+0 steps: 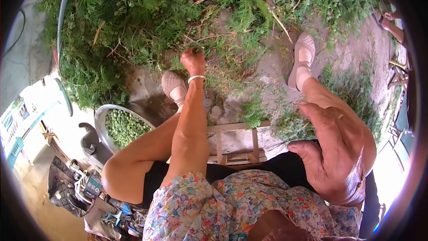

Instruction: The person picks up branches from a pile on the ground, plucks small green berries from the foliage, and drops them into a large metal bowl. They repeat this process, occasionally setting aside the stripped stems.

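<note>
My left hand [193,60], with a pale bracelet [196,78] at the wrist, reaches forward over the ground. Its fingers are curled closed; a speck of green shows at them, too small to name. Around and beyond that hand spreads a heap of cut green conifer branches [147,13], with small green cones among the foliage. Close to the camera, my right hand [332,147] hovers above my right leg, its thumb and forefinger apart and nothing visible between them. Left of my left knee, a round metal basin [99,122] holds many small green cones [125,127].
Beneath me is a wooden frame [238,127]. A bare stick [281,26] lies near my right shoe [304,47]. At lower left sit a dark quilted bag [62,189] and assorted items. Part of another person's foot [392,29] shows at far right.
</note>
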`<action>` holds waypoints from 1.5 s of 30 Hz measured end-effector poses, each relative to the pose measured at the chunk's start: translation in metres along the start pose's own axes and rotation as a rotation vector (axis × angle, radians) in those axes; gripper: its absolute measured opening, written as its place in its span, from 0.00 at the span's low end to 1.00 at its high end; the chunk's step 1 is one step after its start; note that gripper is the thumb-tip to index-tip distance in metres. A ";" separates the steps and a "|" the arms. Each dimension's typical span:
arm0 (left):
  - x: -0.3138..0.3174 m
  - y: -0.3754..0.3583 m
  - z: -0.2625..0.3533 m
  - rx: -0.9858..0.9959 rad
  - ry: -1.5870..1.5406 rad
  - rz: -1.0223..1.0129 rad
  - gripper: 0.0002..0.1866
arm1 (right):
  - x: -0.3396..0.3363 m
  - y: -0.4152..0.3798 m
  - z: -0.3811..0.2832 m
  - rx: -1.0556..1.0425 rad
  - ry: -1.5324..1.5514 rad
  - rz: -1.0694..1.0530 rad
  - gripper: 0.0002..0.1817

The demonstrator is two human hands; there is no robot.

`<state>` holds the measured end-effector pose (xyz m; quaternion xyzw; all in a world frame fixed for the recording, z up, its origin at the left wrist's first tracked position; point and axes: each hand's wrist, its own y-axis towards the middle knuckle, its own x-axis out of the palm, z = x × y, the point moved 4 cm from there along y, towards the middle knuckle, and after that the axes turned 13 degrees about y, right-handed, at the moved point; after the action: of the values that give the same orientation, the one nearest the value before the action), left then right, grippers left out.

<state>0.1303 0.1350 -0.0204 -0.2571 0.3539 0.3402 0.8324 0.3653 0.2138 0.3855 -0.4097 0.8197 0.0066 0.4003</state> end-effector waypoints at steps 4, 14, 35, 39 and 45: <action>0.010 0.003 0.010 0.049 0.267 0.041 0.08 | -0.001 0.000 0.001 0.010 0.033 0.042 0.27; -0.016 -0.002 -0.023 -0.526 -0.545 0.092 0.09 | -0.002 0.002 -0.002 -0.046 -0.117 0.017 0.26; -0.011 0.014 -0.024 -0.216 -0.173 0.067 0.08 | 0.003 -0.001 0.002 -0.006 0.017 0.075 0.27; -0.007 0.014 -0.005 0.041 0.397 0.175 0.11 | 0.000 0.000 0.001 0.004 0.004 0.069 0.27; -0.001 -0.026 -0.018 -0.510 -1.075 -0.552 0.04 | -0.004 0.002 -0.003 -0.033 -0.034 0.030 0.27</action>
<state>0.1418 0.1061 -0.0256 -0.3219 -0.2821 0.2685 0.8630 0.3636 0.2168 0.3893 -0.4035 0.8187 0.0330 0.4072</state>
